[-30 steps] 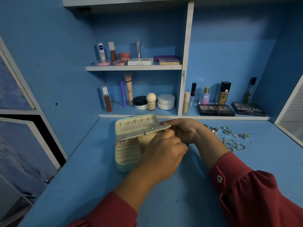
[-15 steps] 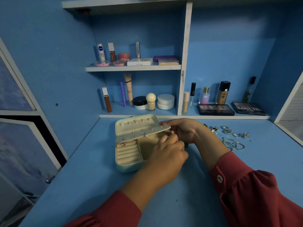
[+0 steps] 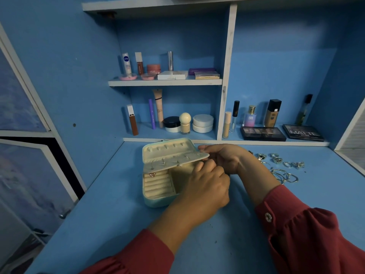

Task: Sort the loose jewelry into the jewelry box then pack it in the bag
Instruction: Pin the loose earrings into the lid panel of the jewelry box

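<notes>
A mint-green jewelry box (image 3: 158,201) lies open at the middle of the blue desk, with a cream lining. One ring (image 3: 152,174) sits in its ring rolls. The earring flap (image 3: 173,162) inside the lid carries several small studs. My right hand (image 3: 225,157) grips that flap at its right end, thumb on top. Just below the flap's right end, over the box's right compartment, my left hand (image 3: 207,184) has its fingertips pinched together; whatever they pinch is hidden. Loose silver rings (image 3: 276,160) and bangles (image 3: 284,175) lie to the right of my right wrist.
Cosmetics fill the shelves behind the box: tubes, jars, bottles, and two dark eyeshadow palettes (image 3: 262,133) at the desk's back right. A blue side wall stands close on the left. Bare blue desk top (image 3: 227,244) stretches in front of the box. No bag is in view.
My left hand has drawn back to the right, uncovering the ring rolls and the ring in them. The right hand keeps its hold on the flap.
</notes>
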Demonstrator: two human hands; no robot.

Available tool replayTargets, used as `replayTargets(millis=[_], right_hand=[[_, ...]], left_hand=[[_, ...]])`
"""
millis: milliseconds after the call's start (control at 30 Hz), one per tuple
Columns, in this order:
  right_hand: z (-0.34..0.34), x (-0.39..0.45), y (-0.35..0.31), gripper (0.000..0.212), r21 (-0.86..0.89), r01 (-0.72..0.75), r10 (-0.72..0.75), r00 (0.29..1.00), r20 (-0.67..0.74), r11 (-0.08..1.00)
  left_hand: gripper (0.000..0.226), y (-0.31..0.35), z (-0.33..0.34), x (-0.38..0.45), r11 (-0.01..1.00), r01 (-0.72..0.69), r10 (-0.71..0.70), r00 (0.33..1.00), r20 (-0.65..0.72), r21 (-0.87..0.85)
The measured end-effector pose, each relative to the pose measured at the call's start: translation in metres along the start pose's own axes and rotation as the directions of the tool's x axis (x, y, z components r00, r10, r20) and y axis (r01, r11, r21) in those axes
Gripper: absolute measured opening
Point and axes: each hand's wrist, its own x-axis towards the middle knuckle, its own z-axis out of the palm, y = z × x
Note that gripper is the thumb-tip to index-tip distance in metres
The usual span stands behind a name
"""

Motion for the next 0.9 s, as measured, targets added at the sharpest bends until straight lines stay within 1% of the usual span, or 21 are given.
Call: replayTargets(millis=[33,100,167,200,267,333,367,433,500,567,633,767,900], right_hand=[[0.000,0.000,0.000,0.010,0.005,-0.006,0.006,1.000,-0.001,1.000],[0.001,0.001,-0.001,0.008,-0.007,-0.012,0.012,1.000,0.017,1.000],[0.002,0.001,-0.001,0.018,-0.038,0.005,-0.004,0.999,0.032,0.999],[0.002,0.001,-0.001,0.018,-0.045,0.010,-0.008,1.000,0.027,0.999],[0.002,0.000,-0.001,0.010,-0.035,0.006,-0.006,1.000,0.000,0.999],[0.003,-0.002,-0.002,0.014,-0.021,0.003,-0.003,1.000,-0.022,1.000],[0.003,-0.003,-0.002,0.014,-0.019,0.001,-0.002,1.000,-0.025,1.000],[0.003,-0.004,-0.002,0.014,-0.017,-0.005,0.005,1.000,-0.030,1.000],[0.004,-0.004,-0.002,0.014,-0.023,-0.010,0.009,1.000,-0.029,1.000],[0.004,-0.004,-0.003,0.013,-0.025,-0.009,0.008,1.000,-0.024,1.000],[0.003,-0.004,-0.003,0.013,-0.027,-0.010,0.010,1.000,-0.020,1.000],[0.003,-0.004,-0.002,0.013,-0.029,-0.020,0.020,1.000,-0.009,0.999],[0.003,-0.005,-0.002,0.012,-0.036,-0.017,0.016,1.000,-0.020,0.999]], left_hand=[[0.017,-0.003,-0.006,0.000,0.997,0.012,-0.014,0.999,-0.034,-0.076],[0.014,-0.011,-0.024,0.001,0.963,0.058,-0.093,0.988,-0.122,-0.261],[0.007,-0.021,-0.045,0.004,0.866,0.158,-0.260,0.953,-0.158,-0.474],[0.005,-0.029,-0.053,0.006,0.797,0.219,-0.360,0.921,-0.150,-0.563],[0.012,-0.049,-0.064,0.013,0.672,0.344,-0.530,0.842,-0.101,-0.656],[0.012,-0.072,-0.068,0.023,0.593,0.458,-0.609,0.793,0.004,-0.662],[0.010,-0.083,-0.068,0.028,0.588,0.507,-0.616,0.786,0.058,-0.630],[0.008,-0.101,-0.065,0.039,0.629,0.576,-0.581,0.795,0.176,-0.523],[0.009,-0.110,-0.060,0.048,0.679,0.582,-0.509,0.812,0.284,-0.447],[0.007,-0.114,-0.057,0.056,0.703,0.564,-0.434,0.823,0.366,-0.434],[0.008,-0.113,-0.052,0.061,0.720,0.553,-0.376,0.819,0.433,-0.420],[0.017,-0.112,-0.039,0.068,0.724,0.567,-0.348,0.792,0.501,-0.394],[0.016,-0.112,-0.031,0.070,0.713,0.576,-0.363,0.791,0.492,-0.401]])
